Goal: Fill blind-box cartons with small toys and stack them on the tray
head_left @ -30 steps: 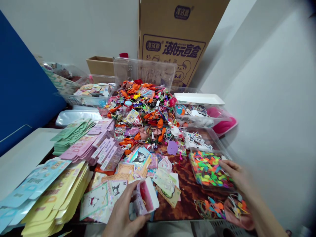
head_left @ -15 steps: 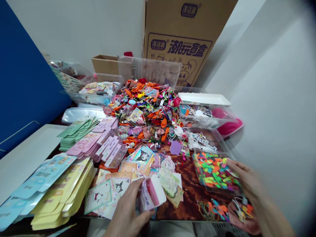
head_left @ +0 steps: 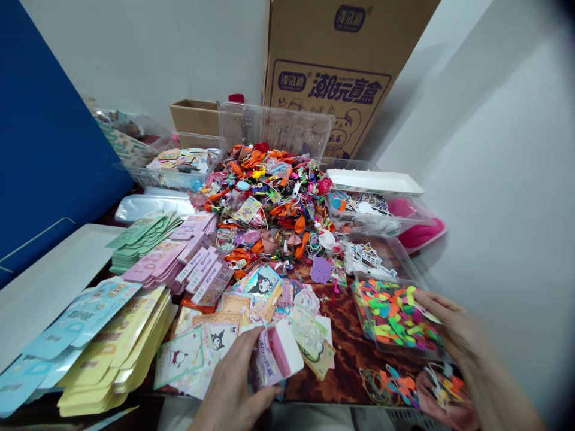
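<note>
My left hand (head_left: 238, 374) grips a small open cardboard box (head_left: 269, 359), pink and lilac outside with its white flap toward the right. At the right, my right hand (head_left: 444, 317) is pinched above a clear plastic tray (head_left: 381, 346) of small, brightly coloured plastic pieces (head_left: 395, 323). Between its fingers is a small white flat piece (head_left: 426, 312); a yellow-green piece (head_left: 411, 294) lies at the fingertips, and I cannot tell whether it is gripped. Cartoon cards (head_left: 179, 356) lie spread behind and left of the box.
Stacks of flat yellow cartons (head_left: 112, 359), blue cartons (head_left: 81, 317) and green cartons (head_left: 144, 242) lie left. A heap of small toys (head_left: 269, 197) fills the middle. Behind stands a large cardboard box (head_left: 327, 72). Balloons and bands (head_left: 390, 383) lie at the front right edge.
The view has shifted slightly, so the scene sits a little farther right. A yellow-green piece now shows at my right fingertips. My left hand keeps the box in the same place.
</note>
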`<state>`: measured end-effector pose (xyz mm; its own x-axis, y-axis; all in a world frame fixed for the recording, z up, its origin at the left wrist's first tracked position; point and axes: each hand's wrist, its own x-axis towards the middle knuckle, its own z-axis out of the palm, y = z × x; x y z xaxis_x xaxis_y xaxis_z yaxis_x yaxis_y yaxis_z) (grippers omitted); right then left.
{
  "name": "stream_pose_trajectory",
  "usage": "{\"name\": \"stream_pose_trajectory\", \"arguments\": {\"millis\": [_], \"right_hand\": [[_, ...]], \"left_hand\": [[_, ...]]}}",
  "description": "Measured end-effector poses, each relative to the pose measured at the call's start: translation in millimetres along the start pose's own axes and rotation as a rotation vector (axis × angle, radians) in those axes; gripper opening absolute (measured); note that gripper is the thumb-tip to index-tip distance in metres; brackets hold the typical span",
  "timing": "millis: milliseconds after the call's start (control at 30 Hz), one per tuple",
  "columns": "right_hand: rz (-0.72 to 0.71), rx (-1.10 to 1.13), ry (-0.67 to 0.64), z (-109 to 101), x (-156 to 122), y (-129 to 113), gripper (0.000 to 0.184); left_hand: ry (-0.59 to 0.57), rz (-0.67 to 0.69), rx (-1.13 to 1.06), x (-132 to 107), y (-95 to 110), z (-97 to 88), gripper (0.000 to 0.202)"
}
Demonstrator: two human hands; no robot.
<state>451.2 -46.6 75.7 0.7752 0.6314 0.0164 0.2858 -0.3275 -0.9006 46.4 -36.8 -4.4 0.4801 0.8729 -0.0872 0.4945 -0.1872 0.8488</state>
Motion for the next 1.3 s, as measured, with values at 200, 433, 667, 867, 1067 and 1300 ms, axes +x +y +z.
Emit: {"name": "stream_pose_trajectory", "arguments": {"millis": [200, 433, 667, 867, 1067, 1300], "right_hand": [[0.323, 0.279, -0.35, 8.9, -24.4, -14.7, 0.023], [-0.082, 0.009, -0.97, 70.8, -95.1, -59.2, 0.027], [-0.676, -0.557, -1.155, 123.1, -143.1, -73.8, 0.022], [-0.632, -0.473, -1.071, 127.0, -144.3, -62.3, 0.037], [-0.689, -0.2, -0.799, 120.8, -145.0, -58.3, 0.027], [-0.998, -0.153, -0.611, 128.2, -158.7, -53.5, 0.029]], "left_hand": [[-0.022, 0.017, 0.039, 3.0, 10.6, -2.4, 0.072], [-0.018, 0.047, 0.154, 7.8, 22.6, -4.9, 0.072], [-0.015, 0.013, 0.174, 4.5, 24.3, -1.9, 0.059], [0.0, 0.017, 0.158, 2.3, 16.9, -2.3, 0.062], [0.106, 0.039, 0.127, 3.6, 14.6, -3.0, 0.066], [0.144, 0.075, 0.086, 5.8, 18.7, 5.3, 0.069]]}}
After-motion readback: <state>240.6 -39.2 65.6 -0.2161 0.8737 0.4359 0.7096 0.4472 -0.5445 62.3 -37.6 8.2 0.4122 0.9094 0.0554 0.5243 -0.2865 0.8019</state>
